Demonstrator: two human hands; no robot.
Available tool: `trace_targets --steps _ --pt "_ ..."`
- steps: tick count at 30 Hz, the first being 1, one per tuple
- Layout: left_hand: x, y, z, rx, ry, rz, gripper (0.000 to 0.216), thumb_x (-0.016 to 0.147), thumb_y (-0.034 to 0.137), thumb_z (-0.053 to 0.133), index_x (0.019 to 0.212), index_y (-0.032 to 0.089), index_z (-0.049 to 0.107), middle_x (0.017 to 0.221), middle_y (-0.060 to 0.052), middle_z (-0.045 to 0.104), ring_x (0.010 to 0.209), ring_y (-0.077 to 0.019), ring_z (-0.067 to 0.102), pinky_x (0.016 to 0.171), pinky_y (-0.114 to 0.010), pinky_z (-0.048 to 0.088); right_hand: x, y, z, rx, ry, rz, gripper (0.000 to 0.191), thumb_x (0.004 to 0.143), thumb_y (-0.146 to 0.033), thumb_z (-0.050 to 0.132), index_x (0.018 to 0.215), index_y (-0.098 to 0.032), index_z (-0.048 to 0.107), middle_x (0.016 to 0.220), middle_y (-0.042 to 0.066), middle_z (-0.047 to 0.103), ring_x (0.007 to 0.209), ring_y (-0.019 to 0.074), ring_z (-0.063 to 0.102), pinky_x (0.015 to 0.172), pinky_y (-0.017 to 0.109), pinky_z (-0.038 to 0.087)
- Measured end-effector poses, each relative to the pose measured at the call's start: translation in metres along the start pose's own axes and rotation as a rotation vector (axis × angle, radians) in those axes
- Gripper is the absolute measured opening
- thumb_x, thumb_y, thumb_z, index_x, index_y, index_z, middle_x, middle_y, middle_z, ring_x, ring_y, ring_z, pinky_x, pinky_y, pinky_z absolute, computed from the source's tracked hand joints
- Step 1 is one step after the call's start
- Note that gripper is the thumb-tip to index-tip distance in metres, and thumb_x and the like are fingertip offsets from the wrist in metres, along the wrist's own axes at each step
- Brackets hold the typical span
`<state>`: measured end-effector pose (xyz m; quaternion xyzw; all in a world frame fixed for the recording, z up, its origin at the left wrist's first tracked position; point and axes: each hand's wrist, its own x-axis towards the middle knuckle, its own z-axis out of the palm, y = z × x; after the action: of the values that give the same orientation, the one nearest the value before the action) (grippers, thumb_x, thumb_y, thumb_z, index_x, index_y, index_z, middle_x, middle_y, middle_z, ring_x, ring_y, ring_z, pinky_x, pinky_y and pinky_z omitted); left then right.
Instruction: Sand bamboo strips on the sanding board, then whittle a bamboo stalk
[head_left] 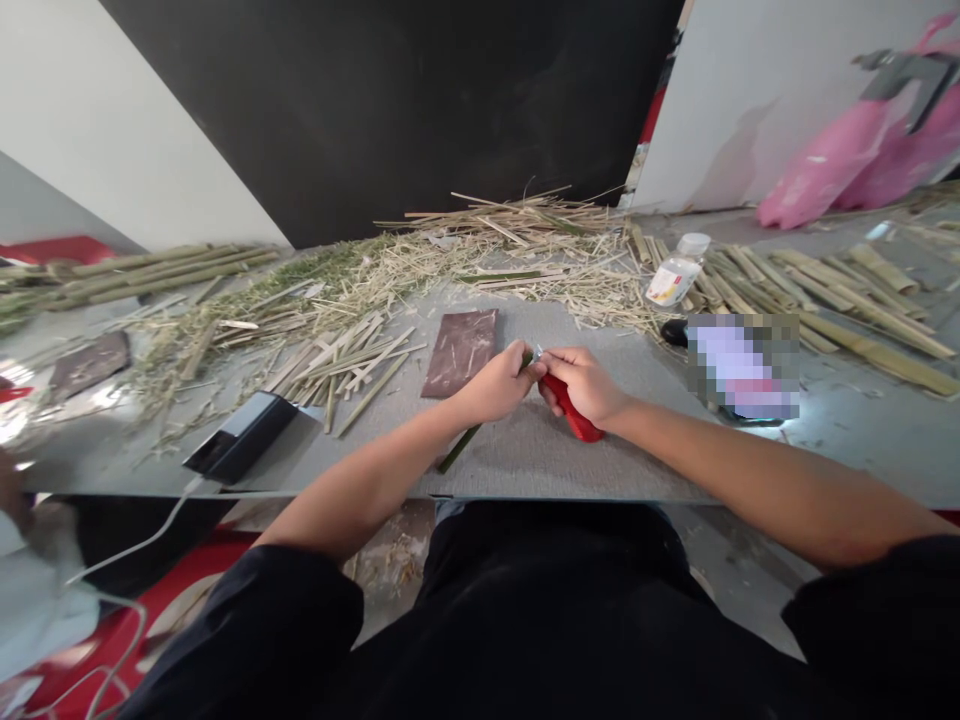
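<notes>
My left hand (504, 385) is closed around a thin green bamboo strip (459, 450), whose lower end slants down toward the table's front edge. In my right hand (586, 385) is a red-handled knife (581, 418), with a small shiny metal part showing at its upper end between my fingers. Both hands meet over the grey table, thumbs close together at that metal part. Fingers hide most of the blade and the strip's upper end. Just behind my left hand lies a scuffed brown sheet (459, 348), perhaps sandpaper.
Cut bamboo slivers (360, 370) and shavings (420, 262) cover the back and left. A black box-shaped device (241, 437) with a white cable stands front left. Rightward are a clear white-capped jar (676, 272), a blurred-out phone (742, 368), split bamboo (862, 285) and pink spray bottles (832, 165).
</notes>
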<state>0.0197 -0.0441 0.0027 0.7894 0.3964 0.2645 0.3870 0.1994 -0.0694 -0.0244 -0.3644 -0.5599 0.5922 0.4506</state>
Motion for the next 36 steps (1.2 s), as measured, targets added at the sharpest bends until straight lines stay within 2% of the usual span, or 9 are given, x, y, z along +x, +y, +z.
trace_targets --steps 2,8,14,21,26,30,34,36 --pt "0.001 -0.001 -0.001 -0.006 0.006 -0.007 0.022 0.103 0.032 0.056 0.090 0.022 0.042 0.072 0.004 0.047 0.064 -0.0124 0.042 0.063 -0.029 0.032 0.000 0.000 0.000 0.012 0.010 -0.003 0.031 0.100 -0.042 0.056 0.077 -0.021 0.056 0.050 -0.001 0.058 0.037 0.0132 0.052 0.038 0.024 0.038" --pt "0.002 -0.003 -0.004 0.025 -0.036 -0.023 0.031 0.096 0.036 0.069 0.102 0.020 0.043 0.079 0.005 0.044 0.069 -0.0125 0.040 0.066 -0.029 0.034 0.003 -0.005 -0.012 0.040 -0.152 0.088 0.029 0.098 -0.040 0.057 0.075 -0.022 0.055 0.046 -0.002 0.055 0.034 0.0135 0.049 0.036 0.023 0.037" --pt "-0.001 0.000 -0.002 0.007 -0.055 -0.024 0.033 0.096 0.043 0.069 0.101 0.020 0.045 0.074 0.006 0.042 0.066 -0.0125 0.040 0.063 -0.029 0.033 0.004 -0.006 -0.018 0.025 -0.238 0.125 0.024 0.097 -0.036 0.053 0.077 -0.022 0.054 0.046 -0.002 0.054 0.033 0.0136 0.048 0.036 0.023 0.038" --pt "-0.002 -0.004 0.002 -0.100 -0.126 -0.031 0.031 0.100 0.047 0.062 0.100 0.021 0.044 0.067 0.007 0.043 0.058 -0.0106 0.040 0.059 -0.027 0.034 0.004 -0.007 -0.022 0.027 -0.292 0.190 0.023 0.096 -0.037 0.054 0.080 -0.021 0.055 0.046 -0.002 0.054 0.034 0.0133 0.047 0.034 0.022 0.037" --pt "-0.003 -0.006 0.008 -0.121 -0.162 -0.052 0.027 0.105 0.044 0.054 0.095 0.023 0.041 0.065 0.008 0.044 0.056 -0.0106 0.040 0.057 -0.026 0.033 0.005 -0.011 -0.026 0.056 -0.322 0.271 0.020 0.093 -0.037 0.059 0.081 -0.021 0.056 0.048 -0.002 0.054 0.034 0.0134 0.047 0.033 0.022 0.036" --pt "-0.001 -0.008 0.013 -0.080 -0.075 -0.060 0.022 0.105 0.035 0.053 0.092 0.022 0.041 0.066 0.006 0.046 0.058 -0.0113 0.042 0.059 -0.027 0.032 0.006 -0.007 -0.021 0.039 -0.267 0.243 0.021 0.092 -0.038 0.061 0.080 -0.021 0.057 0.046 -0.002 0.053 0.034 0.0136 0.047 0.034 0.023 0.035" --pt "0.004 -0.011 0.013 -0.140 -0.003 -0.051 0.024 0.108 0.032 0.048 0.088 0.022 0.039 0.064 0.007 0.044 0.055 -0.0096 0.039 0.057 -0.026 0.031 0.006 0.001 -0.007 0.032 -0.046 0.086 0.030 0.096 -0.039 0.058 0.073 -0.021 0.056 0.048 0.000 0.057 0.037 0.0137 0.052 0.038 0.023 0.038" --pt "0.006 -0.011 0.011 -0.180 0.025 -0.059 0.024 0.108 0.032 0.050 0.089 0.022 0.039 0.064 0.008 0.042 0.054 -0.0083 0.037 0.056 -0.025 0.030 0.006 0.004 -0.003 0.038 0.012 0.048 0.032 0.097 -0.040 0.058 0.072 -0.021 0.056 0.049 0.000 0.058 0.037 0.0137 0.053 0.039 0.024 0.039"
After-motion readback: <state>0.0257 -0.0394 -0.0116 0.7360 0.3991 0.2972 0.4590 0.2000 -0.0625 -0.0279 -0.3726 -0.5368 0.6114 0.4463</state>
